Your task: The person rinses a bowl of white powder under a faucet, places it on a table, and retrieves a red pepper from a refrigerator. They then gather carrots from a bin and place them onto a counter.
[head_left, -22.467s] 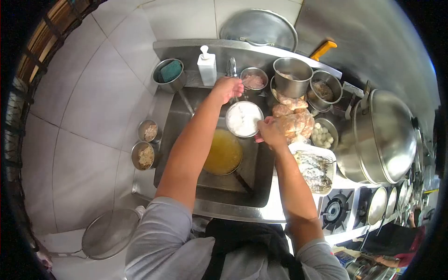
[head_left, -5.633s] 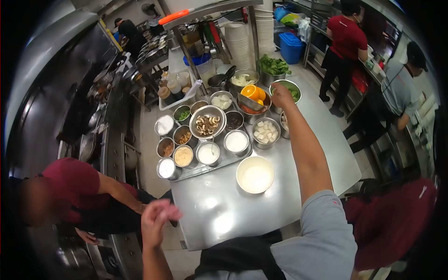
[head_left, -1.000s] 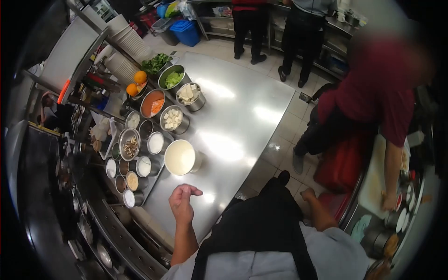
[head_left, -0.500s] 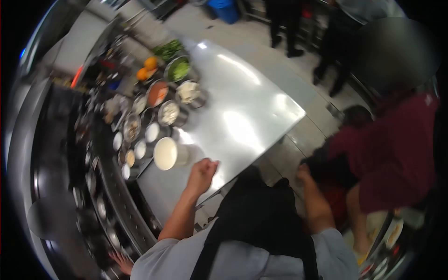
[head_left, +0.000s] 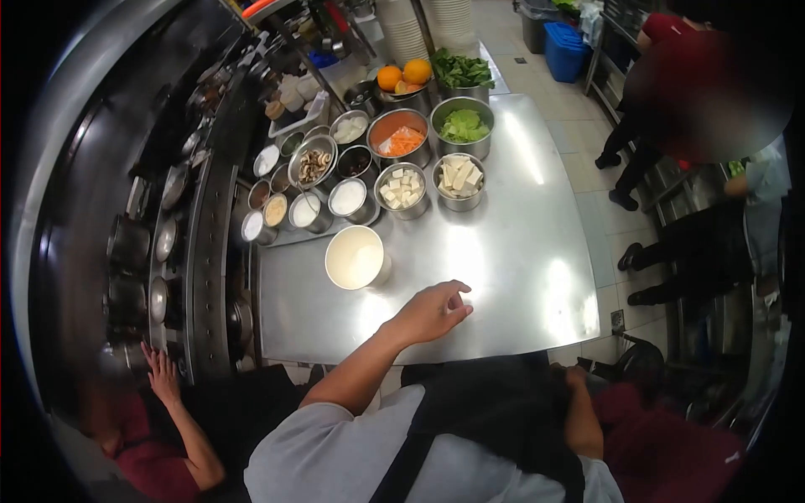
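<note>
Above the steel table (head_left: 520, 243), my left hand (head_left: 430, 314) hangs with thumb and forefinger apart and nothing visible between them. To its upper left stands a white tub (head_left: 355, 257) with pale contents. Low by the table's front edge is my right hand (head_left: 573, 376), its fingers too small and dark to read. Behind the tub are metal containers of white cubes (head_left: 402, 189), pale slabs (head_left: 459, 177), shredded carrot (head_left: 401, 141), lettuce (head_left: 464, 126) and sliced mushrooms (head_left: 314, 165).
Oranges (head_left: 402, 75), leafy greens (head_left: 463, 70) and stacked white containers (head_left: 450, 23) stand at the back. The stove side with pans (head_left: 168, 241) runs along the left. A co-worker (head_left: 163, 436) is at lower left, others (head_left: 671, 251) at right. A blue bin (head_left: 565, 52) stands beyond.
The view has turned, showing the table and containers more upright and more of the left co-worker. My left hand has gone from a closed look to thumb and forefinger apart.
</note>
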Demonstrator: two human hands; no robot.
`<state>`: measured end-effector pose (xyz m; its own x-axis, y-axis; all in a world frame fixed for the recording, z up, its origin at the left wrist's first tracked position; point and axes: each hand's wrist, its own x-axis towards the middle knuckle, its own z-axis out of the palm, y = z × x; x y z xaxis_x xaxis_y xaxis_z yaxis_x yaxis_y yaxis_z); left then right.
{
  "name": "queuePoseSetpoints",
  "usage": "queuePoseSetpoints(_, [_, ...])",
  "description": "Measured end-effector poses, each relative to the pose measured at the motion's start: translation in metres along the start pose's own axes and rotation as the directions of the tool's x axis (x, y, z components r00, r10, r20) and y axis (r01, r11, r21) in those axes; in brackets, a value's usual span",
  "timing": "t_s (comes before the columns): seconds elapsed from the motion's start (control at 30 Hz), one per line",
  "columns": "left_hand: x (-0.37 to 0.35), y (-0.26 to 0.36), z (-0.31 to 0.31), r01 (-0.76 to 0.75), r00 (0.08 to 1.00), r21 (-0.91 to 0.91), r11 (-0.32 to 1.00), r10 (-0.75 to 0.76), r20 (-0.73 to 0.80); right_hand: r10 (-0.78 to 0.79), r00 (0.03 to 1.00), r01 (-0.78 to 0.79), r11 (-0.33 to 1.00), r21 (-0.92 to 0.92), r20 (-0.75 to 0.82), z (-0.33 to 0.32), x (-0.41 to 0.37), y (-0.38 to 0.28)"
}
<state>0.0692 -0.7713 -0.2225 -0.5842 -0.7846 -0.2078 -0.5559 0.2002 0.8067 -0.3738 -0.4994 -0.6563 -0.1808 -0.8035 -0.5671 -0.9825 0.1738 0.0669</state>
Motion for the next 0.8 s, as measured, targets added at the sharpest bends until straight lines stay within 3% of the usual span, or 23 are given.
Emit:
queuePoseSetpoints(0.13, [0.013,0.007,-0.007,0.009,0.999,-0.066,0.998,-0.013,-0.05,-0.032,0.998,0.035,0.997,0.072,-0.049,0.019,0.015,0.031])
queuePoseSetpoints(0.23, [0.018,0.007,-0.005,0.027,0.991,-0.096,0.995,-0.039,-0.129,-0.154,0.988,0.154,0.979,0.136,-0.008,0.0,0.007,0.038])
queuePoseSetpoints(0.33, [0.024,0.006,0.0,0.039,0.973,-0.068,0.997,-0.054,-0.225,-0.19,0.981,0.179,0.968,0.176,0.047,0.021,0.029,0.066])
queuePoseSetpoints(0.37, [0.026,0.007,0.003,0.044,0.965,-0.073,0.996,-0.062,-0.256,-0.336,0.94,0.339,0.94,0.047,-0.068,0.023,0.035,0.074])
queuePoseSetpoints(0.4, [0.027,0.008,0.007,0.051,0.956,-0.076,0.996,-0.07,-0.284,-0.357,0.932,0.36,0.932,0.04,-0.06,0.024,0.045,0.084])
queuePoseSetpoints(0.47, [0.033,0.014,0.014,0.103,0.942,-0.065,0.993,-0.118,-0.313,-0.306,0.948,0.271,0.922,0.277,0.092,0.026,0.068,0.101])
queuePoseSetpoints(0.5, [0.035,0.018,0.019,0.139,0.933,-0.052,0.989,-0.149,-0.328,-0.49,0.85,0.488,0.871,0.066,0.194,-0.031,0.064,0.095])
queuePoseSetpoints(0.53, [0.037,0.023,0.026,0.16,0.928,-0.051,0.986,-0.168,-0.334,-0.507,0.838,0.505,0.861,0.07,0.202,-0.062,0.06,0.095])
queuePoseSetpoints(0.6, [0.043,0.032,0.038,0.231,0.892,-0.049,0.972,-0.232,-0.387,-0.512,0.849,0.436,0.82,0.37,0.133,-0.088,0.067,0.103])
queuePoseSetpoints(0.63, [0.045,0.034,0.045,0.249,0.88,-0.039,0.968,-0.243,-0.409,-0.655,0.755,0.651,0.755,-0.079,-0.04,-0.094,0.08,0.107])
queuePoseSetpoints(0.67, [0.047,0.04,0.05,0.266,0.876,-0.029,0.964,-0.254,-0.411,-0.666,0.744,0.663,0.745,-0.067,-0.042,-0.078,0.1,0.115])
queuePoseSetpoints(0.7, [0.049,0.047,0.056,0.337,0.853,-0.024,0.941,-0.316,-0.416,-0.522,0.84,0.514,0.853,0.092,0.144,-0.045,0.127,0.128])
queuePoseSetpoints(0.73, [0.05,0.052,0.061,0.407,0.824,-0.021,0.913,-0.378,-0.421,-0.372,0.859,0.316,0.926,0.206,0.352,-0.025,0.145,0.142])
queuePoseSetpoints(0.77, [0.049,0.056,0.068,0.434,0.801,-0.021,0.901,-0.397,-0.449,-0.411,0.86,0.266,0.867,0.421,0.302,-0.019,0.154,0.155])
queuePoseSetpoints(0.8, [0.048,0.06,0.073,0.448,0.792,-0.019,0.894,-0.407,-0.454,-0.425,0.852,0.278,0.862,0.425,0.305,-0.031,0.157,0.155])
